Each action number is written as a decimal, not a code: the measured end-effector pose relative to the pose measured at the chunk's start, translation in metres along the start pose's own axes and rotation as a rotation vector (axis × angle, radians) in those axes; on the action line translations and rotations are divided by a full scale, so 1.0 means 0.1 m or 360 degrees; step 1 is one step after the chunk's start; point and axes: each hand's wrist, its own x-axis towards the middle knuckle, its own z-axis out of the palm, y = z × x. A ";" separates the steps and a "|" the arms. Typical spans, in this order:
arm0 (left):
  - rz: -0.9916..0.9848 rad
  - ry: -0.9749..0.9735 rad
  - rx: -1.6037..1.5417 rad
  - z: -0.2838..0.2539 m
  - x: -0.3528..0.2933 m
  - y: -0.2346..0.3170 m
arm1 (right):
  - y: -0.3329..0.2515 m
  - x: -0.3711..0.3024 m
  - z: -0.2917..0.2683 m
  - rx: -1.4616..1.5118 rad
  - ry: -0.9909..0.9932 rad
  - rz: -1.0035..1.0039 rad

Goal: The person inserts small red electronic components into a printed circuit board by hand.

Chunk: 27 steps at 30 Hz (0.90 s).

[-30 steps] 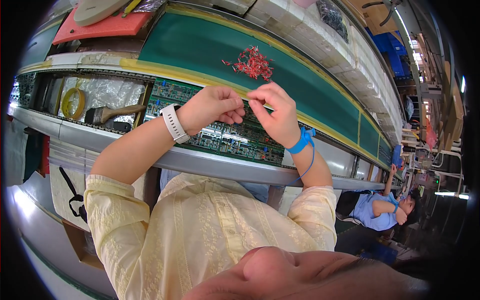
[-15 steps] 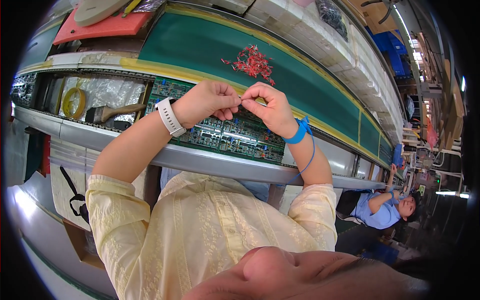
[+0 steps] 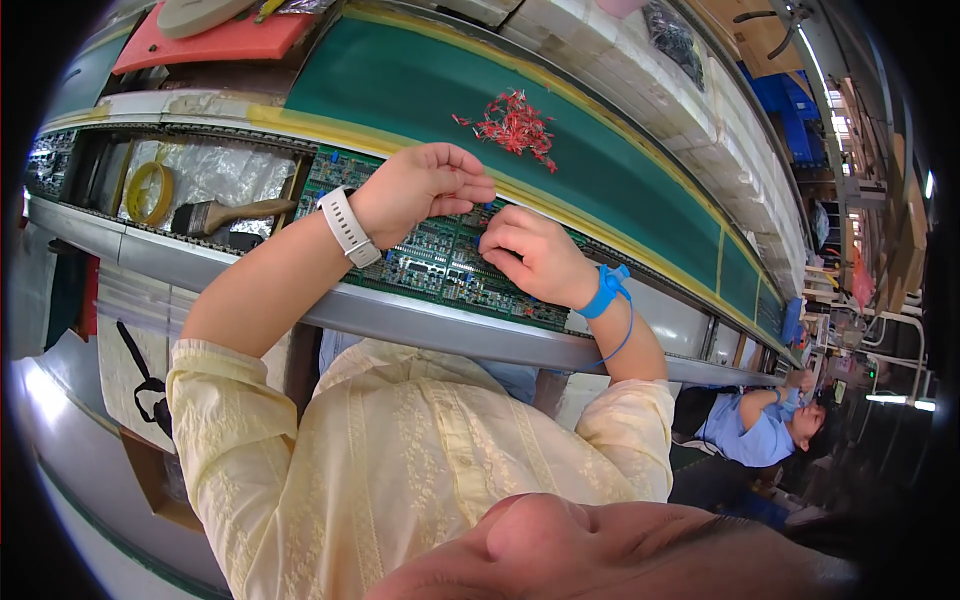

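A long green circuit board (image 3: 440,262), crowded with small parts, lies in the rail in front of me. My left hand (image 3: 428,188), with a white watch band (image 3: 348,228) on its wrist, hovers over the board's far edge. Its fingers are loosely stretched out, and nothing shows in them. My right hand (image 3: 538,258), wearing a blue wrist strap (image 3: 607,291) with a cord, is low over the board's middle. Its thumb and forefinger are bent together at the board; whatever they hold is too small to make out. Beyond the hands lies a pile of small red parts with thin leads (image 3: 515,125).
The pile rests on a green mat (image 3: 380,80) edged with yellow tape. Left of the board are a brush (image 3: 225,214) and a yellow tape roll (image 3: 149,193). White foam blocks (image 3: 640,70) line the far side. A co-worker in blue (image 3: 752,430) sits at right.
My hands, formerly fingertip to fingertip above the board, have come apart. The right hand moved down and nearer to the board; the left hand's fingers straightened out.
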 end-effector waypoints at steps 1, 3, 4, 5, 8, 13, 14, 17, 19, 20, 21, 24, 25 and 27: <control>-0.0024 0.0011 -0.0024 0.01 -0.01 0.01 | 0.01 0.01 0.01 -0.0047 -0.0008 -0.0035; -0.0034 0.0039 -0.0035 0.03 -0.03 0.04 | 0.03 0.02 0.03 -0.0096 -0.0013 -0.0066; -0.0043 0.0069 -0.0046 0.04 -0.04 0.05 | 0.04 0.03 0.05 -0.0112 -0.0015 -0.0075; -0.0043 0.0069 -0.0046 0.04 -0.04 0.05 | 0.04 0.03 0.06 -0.0128 -0.0020 -0.0087; -0.0005 0.0048 -0.0041 0.02 -0.01 0.01 | 0.06 0.04 0.07 -0.0189 -0.0020 -0.0101; -0.0003 -0.0004 -0.0045 -0.01 0.01 -0.03 | 0.05 0.06 0.07 -0.0219 -0.0021 -0.0125; -0.0003 -0.0004 -0.0045 -0.01 0.01 -0.03 | 0.05 0.06 0.07 -0.0226 -0.0019 -0.0129; 0.0003 0.0014 -0.0036 -0.01 0.01 -0.03 | 0.05 0.06 0.07 -0.0244 -0.0038 -0.0129; -0.0025 0.0035 -0.0012 -0.01 0.02 -0.04 | 0.05 0.06 0.07 -0.0251 -0.0035 -0.0130; -0.0025 0.0035 -0.0012 -0.01 0.02 -0.04 | 0.05 0.06 0.07 -0.0256 -0.0032 -0.0131; -0.0026 0.0031 -0.0010 -0.01 0.02 -0.04 | 0.05 0.06 0.07 -0.0256 -0.0032 -0.0131; -0.0028 0.0027 -0.0004 -0.01 0.02 -0.05 | 0.05 0.06 0.07 -0.0280 -0.0038 -0.0123; -0.0030 0.0027 0.0002 -0.01 0.02 -0.05 | 0.05 0.06 0.07 -0.0288 -0.0037 -0.0129; -0.0031 0.0025 0.0010 -0.02 0.03 -0.05 | 0.05 0.06 0.08 -0.0295 -0.0036 -0.0135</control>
